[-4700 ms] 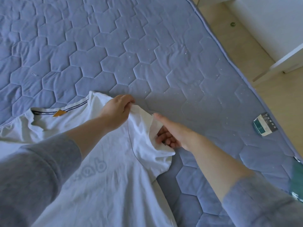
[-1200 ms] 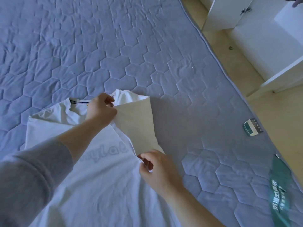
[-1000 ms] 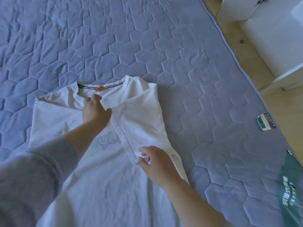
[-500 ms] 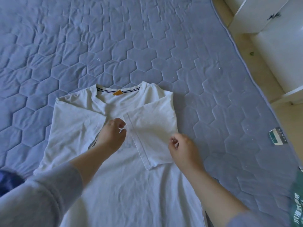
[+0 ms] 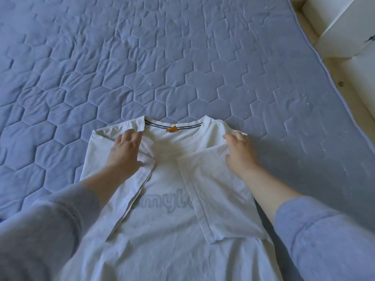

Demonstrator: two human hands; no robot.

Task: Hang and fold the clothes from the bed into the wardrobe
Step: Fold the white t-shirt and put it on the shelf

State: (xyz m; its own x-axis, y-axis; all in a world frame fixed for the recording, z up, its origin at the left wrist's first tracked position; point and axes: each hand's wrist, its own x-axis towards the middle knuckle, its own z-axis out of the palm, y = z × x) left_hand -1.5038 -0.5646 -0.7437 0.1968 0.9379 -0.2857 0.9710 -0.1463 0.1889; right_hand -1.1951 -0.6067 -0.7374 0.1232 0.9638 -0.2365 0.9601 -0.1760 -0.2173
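T-shirt (image 5: 172, 256), white, spread flat on the blue quilted bed (image 5: 142, 57), collar (image 5: 172, 126) turned away from the person, lower part running out of the bottom of the view. Both sides already turned inward: left sleeve (image 5: 134, 191) folded in along a slanted line, right sleeve (image 5: 223, 199) laid as a wide panel over the chest, covering the end of the grey lettering (image 5: 162, 201).

Left hand (image 5: 126, 153): flat on the left shoulder, fingers straight and a little spread, pressing the cloth down, gripping nothing. Right hand (image 5: 238, 153): on the right shoulder, fingers bent over the edge of the fold. Seems to pinch the cloth between thumb and fingers, though hard to be sure from above.

Step in hand, as a judgement: folding, at the stage of squaring the shoulders after the side folds. About the middle of the fold, nothing yet doubled lengthwise.

Next move calls for evening the two side folds, the left one being slanted and narrower than the right. Then taking the hem with both hands and bringing it up to the collar without letting the sleeves slide out. Thin soft cloth, so slow lifting advisable. White cabinet (image 5: 345, 27) just past the bed edge at the far right.
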